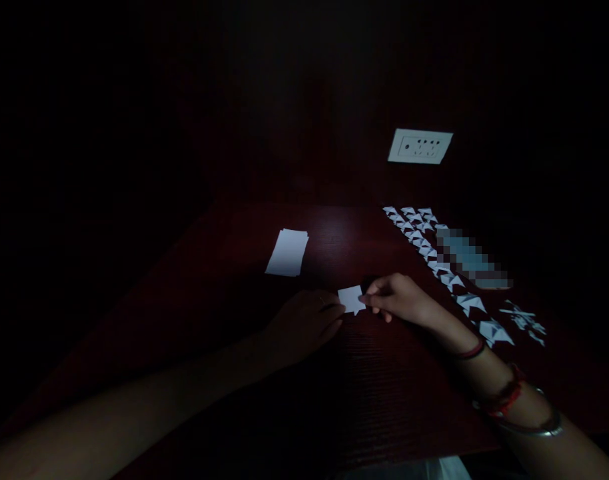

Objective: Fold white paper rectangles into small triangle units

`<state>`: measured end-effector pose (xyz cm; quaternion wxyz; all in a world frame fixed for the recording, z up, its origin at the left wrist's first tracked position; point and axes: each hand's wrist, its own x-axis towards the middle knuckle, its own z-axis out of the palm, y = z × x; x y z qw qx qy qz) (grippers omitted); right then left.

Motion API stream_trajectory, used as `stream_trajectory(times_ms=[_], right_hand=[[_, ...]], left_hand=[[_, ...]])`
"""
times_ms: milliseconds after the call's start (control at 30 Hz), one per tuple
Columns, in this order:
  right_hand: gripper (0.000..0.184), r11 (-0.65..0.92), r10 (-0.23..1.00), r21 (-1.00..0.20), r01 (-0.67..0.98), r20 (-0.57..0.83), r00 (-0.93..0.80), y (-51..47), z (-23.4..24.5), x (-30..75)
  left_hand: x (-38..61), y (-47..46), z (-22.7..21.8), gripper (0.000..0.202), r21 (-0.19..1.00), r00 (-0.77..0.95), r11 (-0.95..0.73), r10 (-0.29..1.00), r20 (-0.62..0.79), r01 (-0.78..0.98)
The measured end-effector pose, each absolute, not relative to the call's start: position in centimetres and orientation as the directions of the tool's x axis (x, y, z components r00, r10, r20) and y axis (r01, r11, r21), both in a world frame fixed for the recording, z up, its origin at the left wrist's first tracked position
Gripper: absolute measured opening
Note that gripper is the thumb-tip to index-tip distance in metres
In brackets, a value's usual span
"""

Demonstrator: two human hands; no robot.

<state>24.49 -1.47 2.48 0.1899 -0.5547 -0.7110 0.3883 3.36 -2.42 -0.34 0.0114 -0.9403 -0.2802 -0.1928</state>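
Observation:
A small white piece of paper (352, 300), roughly square with a little point at its lower edge, is held between my two hands above the dark red table. My left hand (309, 317), in shadow, pinches its left side and wears a ring. On the paper's right edge, the thumb and fingers of my right hand (397, 299) are closed. Beyond my left hand lies a stack of white paper sheets (288, 253). To the right of my right hand, folded white paper shapes (424, 250) stretch away in rows.
A phone-like object (472, 260), blurred out, lies beside the folded shapes. Nearer me on the right is a small heap of paper scraps (524, 320). A white wall socket (420, 147) sits on the dark back panel. The surroundings are very dim.

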Motion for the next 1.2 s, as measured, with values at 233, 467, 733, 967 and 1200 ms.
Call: stream_trajectory(times_ms=[233,467,733,967,1200], right_hand=[[0.031,0.611,0.765,-0.468,0.638,0.141,-0.629,-1.7,3.9,25.6],[0.024,0.722,0.666,-0.373,0.583,0.144,-0.732,-1.6,2.9,25.2],[0.022,0.731,0.65,-0.394,0.558,0.15,-0.745,-1.8,2.9,24.7],[0.019,0.705,0.684,-0.402,0.584,0.167,-0.711,-1.4,2.1,24.3],[0.017,0.678,0.713,-0.423,0.602,0.177,-0.679,-1.1,2.0,24.2]], left_hand=[[3.3,-2.4,-0.6,0.023,0.113,0.756,-0.829,0.547,0.36,0.547],[3.4,-2.2,-0.7,0.026,0.149,0.749,-0.828,0.554,0.364,0.54],[3.2,-1.8,-1.2,0.028,0.139,0.784,-0.845,0.532,0.32,0.516],[3.3,-1.6,-1.0,0.03,0.174,0.812,-0.881,0.474,0.341,0.441],[3.1,-1.5,-0.7,0.033,0.18,0.831,-0.882,0.471,0.295,0.436]])
